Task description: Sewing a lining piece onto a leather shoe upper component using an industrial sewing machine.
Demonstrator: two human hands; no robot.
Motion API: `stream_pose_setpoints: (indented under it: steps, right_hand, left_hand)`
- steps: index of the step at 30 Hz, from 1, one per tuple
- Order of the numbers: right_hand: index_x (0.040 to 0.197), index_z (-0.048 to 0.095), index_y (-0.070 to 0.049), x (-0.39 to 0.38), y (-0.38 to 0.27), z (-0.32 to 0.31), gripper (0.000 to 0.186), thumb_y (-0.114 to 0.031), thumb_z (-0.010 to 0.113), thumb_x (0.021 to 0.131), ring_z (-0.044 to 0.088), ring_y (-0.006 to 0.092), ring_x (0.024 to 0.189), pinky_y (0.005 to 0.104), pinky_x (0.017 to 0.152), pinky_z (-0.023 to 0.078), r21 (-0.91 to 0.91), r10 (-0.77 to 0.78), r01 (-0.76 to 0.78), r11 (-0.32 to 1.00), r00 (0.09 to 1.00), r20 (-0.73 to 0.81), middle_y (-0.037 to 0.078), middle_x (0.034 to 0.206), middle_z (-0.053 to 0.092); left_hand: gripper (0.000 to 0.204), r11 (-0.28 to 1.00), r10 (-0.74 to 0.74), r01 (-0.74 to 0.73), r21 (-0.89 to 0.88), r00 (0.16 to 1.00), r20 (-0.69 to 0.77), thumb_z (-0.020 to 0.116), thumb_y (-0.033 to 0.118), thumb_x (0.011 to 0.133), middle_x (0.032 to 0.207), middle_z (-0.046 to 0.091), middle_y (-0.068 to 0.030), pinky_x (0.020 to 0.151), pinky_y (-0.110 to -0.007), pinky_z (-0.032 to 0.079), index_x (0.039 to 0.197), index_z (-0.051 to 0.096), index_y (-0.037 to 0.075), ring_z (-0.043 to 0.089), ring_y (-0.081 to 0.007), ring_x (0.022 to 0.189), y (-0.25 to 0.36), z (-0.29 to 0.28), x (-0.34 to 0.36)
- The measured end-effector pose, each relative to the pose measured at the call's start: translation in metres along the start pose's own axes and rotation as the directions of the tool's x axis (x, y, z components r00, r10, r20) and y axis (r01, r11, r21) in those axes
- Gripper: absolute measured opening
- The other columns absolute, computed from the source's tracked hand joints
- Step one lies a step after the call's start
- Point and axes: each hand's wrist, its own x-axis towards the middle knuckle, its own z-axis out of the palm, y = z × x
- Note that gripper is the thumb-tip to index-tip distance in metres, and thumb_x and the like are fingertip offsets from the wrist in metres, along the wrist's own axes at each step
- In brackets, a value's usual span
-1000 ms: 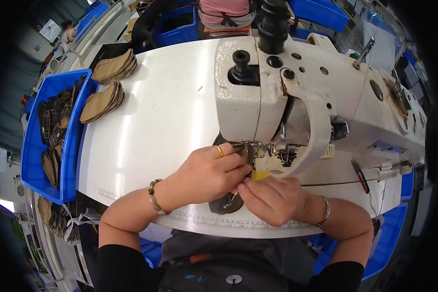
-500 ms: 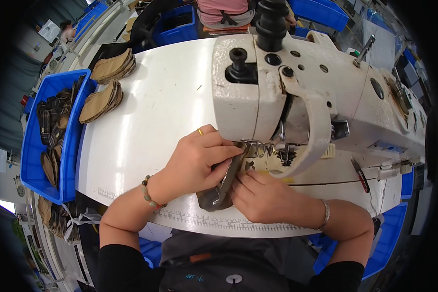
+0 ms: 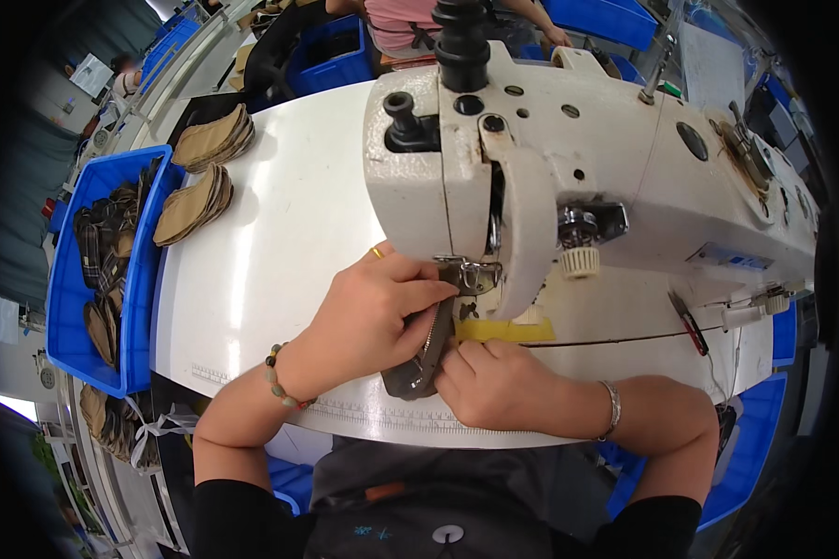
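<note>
A small dark brown fabric piece with a metal zipper [image 3: 407, 380] lies at the needle area of a white sewing machine [image 3: 569, 172]. Its far end reaches to the presser foot [image 3: 476, 272]. My left hand [image 3: 375, 303] grips the piece's left side, thumb and fingers closed on it near the foot. On the opposite edge, closer to me, my right hand [image 3: 494, 384] has its fingers curled against the fabric. Both hands cover part of the piece, and the needle tip cannot be made out.
At the left stands a blue bin [image 3: 140, 349] of dark plaid pieces, beside two stacks of tan fabric pieces [image 3: 194, 205]. Small red-handled snips [image 3: 688, 323] and a yellow strip [image 3: 508, 330] lie on the white table [image 3: 289, 200]. Across the table sits a person in pink [image 3: 403, 20].
The machine appears farther left in view, and more of the yellow strip shows beside the foot. Both hands keep their hold on the zippered piece with little movement.
</note>
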Motion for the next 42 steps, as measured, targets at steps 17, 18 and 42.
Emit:
stream_pose_setpoints:
  steps: [17,18,42]
  right_hand:
    - [0.064,0.059,-0.001,-0.005,-0.025,-0.009,0.013,-0.013,0.062,0.070,0.054,0.0119,0.049,0.0226,0.043,0.036,-0.115,-0.012,0.006,0.993,0.999,-0.052,0.019,0.070,0.066]
    - [0.065,0.059,-0.001,-0.005,-0.025,-0.008,0.013,-0.012,0.062,0.070,0.054,0.0120,0.049,0.0227,0.043,0.036,-0.117,-0.005,-0.001,0.993,0.999,-0.053,0.019,0.070,0.066]
    - [0.063,0.059,-0.003,-0.003,-0.016,-0.010,0.017,-0.017,0.060,0.073,0.054,0.0116,0.048,0.0225,0.041,0.035,-0.174,0.004,-0.008,0.985,1.000,-0.023,0.024,0.075,0.069]
  left_hand:
    - [0.037,0.955,0.062,-0.092,0.283,0.991,0.116,0.072,0.017,0.067,0.088,0.055,-0.0003,0.080,-0.034,0.046,0.102,0.075,0.006,0.053,-0.0203,0.087,0.026,0.028,-0.017]
    - [0.037,0.952,0.074,-0.103,0.289,0.991,0.109,0.072,0.018,0.068,0.088,0.055,-0.0005,0.080,-0.034,0.046,0.103,0.075,0.006,0.053,-0.0203,0.087,0.025,0.029,-0.016]
    - [0.046,0.916,0.143,-0.203,0.346,0.971,0.190,0.076,0.018,0.064,0.093,0.053,0.0033,0.101,-0.057,0.037,0.109,0.073,0.011,0.058,-0.0155,0.090,0.023,0.027,-0.025]
